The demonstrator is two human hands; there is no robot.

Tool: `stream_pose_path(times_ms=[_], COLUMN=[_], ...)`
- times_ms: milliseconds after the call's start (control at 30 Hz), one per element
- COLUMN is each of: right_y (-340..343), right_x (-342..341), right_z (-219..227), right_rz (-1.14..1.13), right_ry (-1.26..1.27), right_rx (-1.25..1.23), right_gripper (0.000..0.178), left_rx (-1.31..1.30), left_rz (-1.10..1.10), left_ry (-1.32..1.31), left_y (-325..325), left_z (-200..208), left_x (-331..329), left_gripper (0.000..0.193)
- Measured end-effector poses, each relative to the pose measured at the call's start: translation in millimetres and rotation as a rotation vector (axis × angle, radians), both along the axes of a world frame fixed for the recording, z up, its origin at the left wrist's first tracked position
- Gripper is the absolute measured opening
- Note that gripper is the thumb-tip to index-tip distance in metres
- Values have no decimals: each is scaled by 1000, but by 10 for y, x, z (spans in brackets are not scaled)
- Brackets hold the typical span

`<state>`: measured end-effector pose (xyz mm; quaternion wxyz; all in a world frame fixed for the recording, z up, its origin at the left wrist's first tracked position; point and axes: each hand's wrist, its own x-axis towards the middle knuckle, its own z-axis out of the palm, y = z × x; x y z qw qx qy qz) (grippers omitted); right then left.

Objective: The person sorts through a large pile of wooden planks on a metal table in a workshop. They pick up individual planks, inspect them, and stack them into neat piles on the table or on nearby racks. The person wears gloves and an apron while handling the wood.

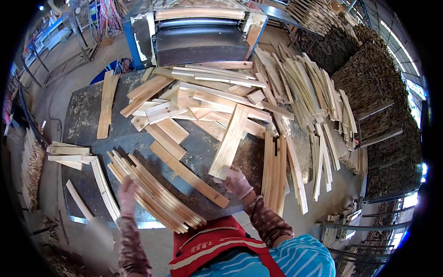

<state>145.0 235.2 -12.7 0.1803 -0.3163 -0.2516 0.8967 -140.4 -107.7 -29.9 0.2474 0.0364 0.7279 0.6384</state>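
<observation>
My right hand [237, 182], in a light glove, grips the near end of a pale wooden board [231, 136]. The board is raised and slants away toward the heap of boards [203, 99]. At the left, my gloved left hand [127, 196] is smeared by motion beside a row of narrow wooden strips [154, 191]. Whether it touches the strips cannot be made out. A single darker board [189, 174] lies slantwise on the dark metal table [87, 111] between my hands.
A blue-framed machine with a roller [200, 39] stands at the table's far edge. Long strips [304, 87] pile up at the right, with more upright strips [274, 171] near my right hand. Short pieces [69, 152] lie at the left edge. Tall wood stacks [378, 92] rise beyond.
</observation>
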Motion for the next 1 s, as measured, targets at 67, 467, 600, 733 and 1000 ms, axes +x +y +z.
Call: stream_pose_path(times_ms=[67,467,600,733,1000], right_y=[-130,1154,2121,2662,3201], right_x=[-59,-134,-722,-1095,-1206], right_z=[63,-397,-244,-9,-281], right_rz=[70,208,288,535,651], right_ry=[50,-384,-1090,-1204,-1319], right_rx=[-19,545,1452,1809,1916], right_gripper=[31,38,52,60,57], left_rx=[315,153,112,116,102], left_rz=[-450,-551,-524,-474,-325], left_ry=[-140,-494,-580,-577,-658], left_y=[800,2591,2507,2462,2070], left_z=[70,190,48,240,206], left_x=[332,1240,1257,1287,1356], left_gripper=[63,43,50,53,47])
